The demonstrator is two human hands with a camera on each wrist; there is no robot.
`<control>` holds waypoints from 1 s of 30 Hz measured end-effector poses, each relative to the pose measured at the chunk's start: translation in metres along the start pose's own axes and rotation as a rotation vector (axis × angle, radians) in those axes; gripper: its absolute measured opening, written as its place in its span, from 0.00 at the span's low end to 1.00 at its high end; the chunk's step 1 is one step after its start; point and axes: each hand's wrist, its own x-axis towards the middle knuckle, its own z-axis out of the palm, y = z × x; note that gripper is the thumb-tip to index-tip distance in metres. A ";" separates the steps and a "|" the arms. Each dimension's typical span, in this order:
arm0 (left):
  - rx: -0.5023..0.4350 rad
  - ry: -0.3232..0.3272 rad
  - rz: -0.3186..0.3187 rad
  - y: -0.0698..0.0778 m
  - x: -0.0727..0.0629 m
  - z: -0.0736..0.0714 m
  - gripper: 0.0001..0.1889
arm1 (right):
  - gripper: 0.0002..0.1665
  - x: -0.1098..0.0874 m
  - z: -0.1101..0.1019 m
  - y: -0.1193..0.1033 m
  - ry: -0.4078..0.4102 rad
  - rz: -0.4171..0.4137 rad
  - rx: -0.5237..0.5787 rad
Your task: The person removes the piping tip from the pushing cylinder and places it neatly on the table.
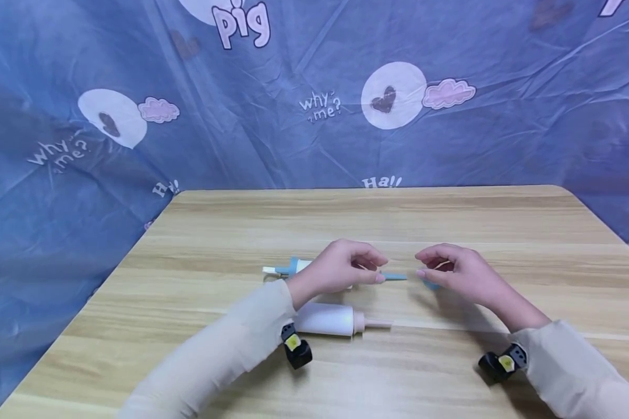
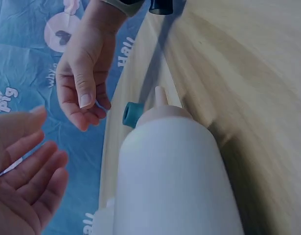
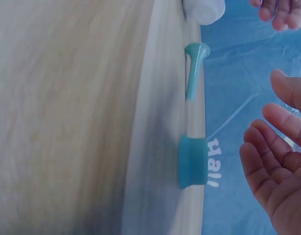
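Observation:
My left hand point(image 1: 340, 266) hovers over a white bottle with a blue collar point(image 1: 293, 266), fingers loosely bent and nothing in them. Facing it, my right hand point(image 1: 456, 270) is also empty, its thumb and fingers apart. Between the hands, a teal tapered nozzle point(image 3: 193, 73) with a flared base lies on the table. Below the right fingertips is a teal ring-shaped cap point(image 3: 193, 161), whose hollow end shows in the left wrist view. Nearer the body, a second white squeeze bottle point(image 1: 325, 319) lies on its side, its pale pink nozzle point(image 1: 376, 323) pointing right.
Everything lies on a wood-grain table point(image 1: 199, 372). A blue printed cloth point(image 1: 272, 139) hangs behind and beyond its left and right edges. Each wrist carries a small black camera, one at the left sleeve point(image 1: 215, 349) and one at the right sleeve point(image 1: 571, 361).

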 end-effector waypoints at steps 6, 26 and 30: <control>0.024 -0.096 0.071 -0.008 -0.026 -0.011 0.18 | 0.17 0.000 0.000 -0.007 -0.001 -0.009 0.016; 0.176 -0.277 0.071 -0.034 -0.065 -0.021 0.25 | 0.20 -0.003 0.005 -0.012 -0.048 0.013 0.039; 0.265 -0.296 0.108 -0.034 -0.064 -0.019 0.27 | 0.19 -0.004 0.006 -0.012 -0.045 0.013 0.042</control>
